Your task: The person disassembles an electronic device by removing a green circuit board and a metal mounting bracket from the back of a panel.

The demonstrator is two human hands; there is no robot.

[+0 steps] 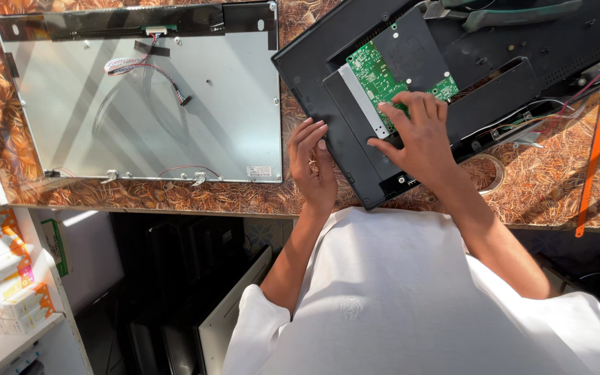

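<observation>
- Nearest to us, our left hand [314, 167] rests on the patterned worktop [244, 198], fingers together and lightly curled, gripping nothing; its fingertips lie just beside the near left edge of the black monitor back cover [328, 83].
- Just right of those fingers, our right hand [418, 135] lies flat on the cover, fingers spread and pressing down, with the fingertips touching the lower edge of the green circuit board [373, 69]. The board sits on a black inner plate, with a white strip beside it.
- A push from these splayed fingertips could, we judge, flex or slide the board and strain its solder points or any cable under it; we cannot tell whether it is screwed down.
- The cover tilts across the worktop edge near our wrist, so it might rock or slip under pressure.
- Beyond the right fingers, green-handled pliers [515, 14] lie on the cover, and loose wires [592, 76] trail right, easy to snag.
- Far left of both hands lies a bare metal display panel [147, 104] with a ribbon cable [140, 66].
</observation>
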